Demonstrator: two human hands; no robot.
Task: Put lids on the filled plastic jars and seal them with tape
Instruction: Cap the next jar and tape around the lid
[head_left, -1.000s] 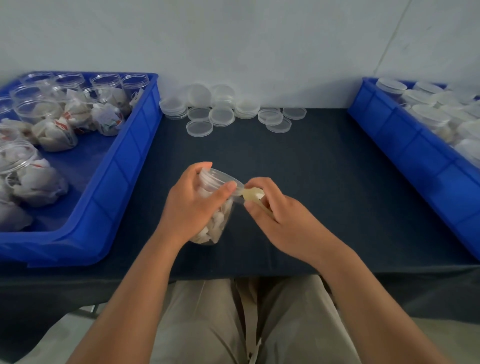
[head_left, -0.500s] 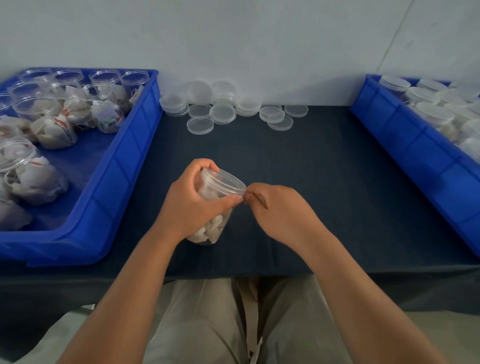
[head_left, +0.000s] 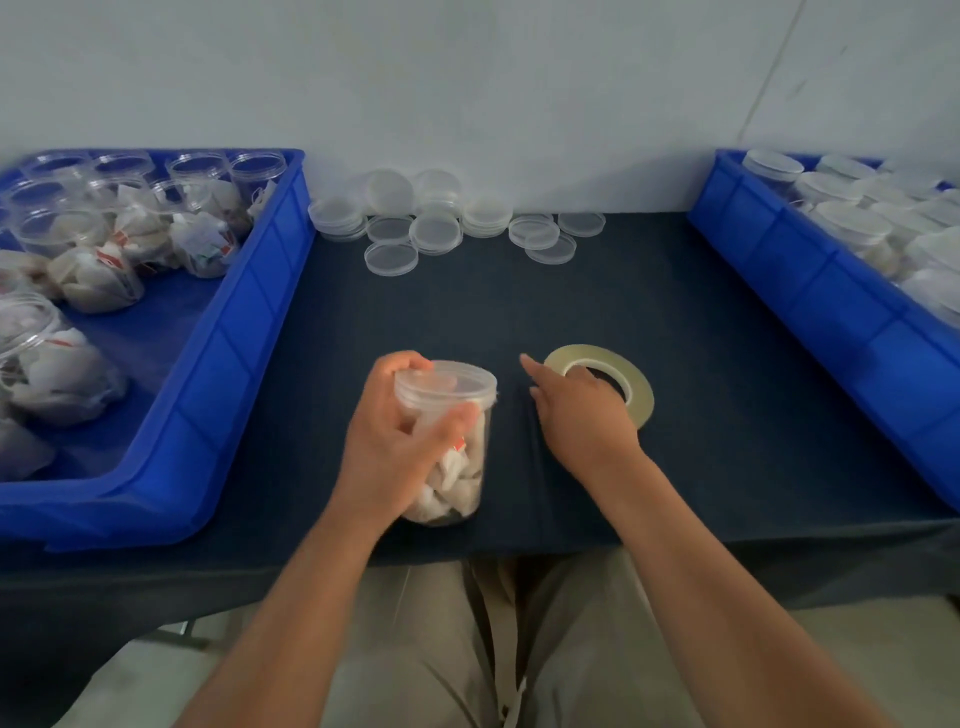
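Left hand (head_left: 400, 447) grips the lidded jar (head_left: 460, 473). Right hand (head_left: 584, 415), the nearer, rests on the tape roll (head_left: 638, 391) at the jar's three o'clock; its grasp is unclear.

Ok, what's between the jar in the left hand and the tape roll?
Head view: the right hand lies between the jar and the tape roll, overlapping the roll's near side. Between jar and hand, only bare dark tablecloth.
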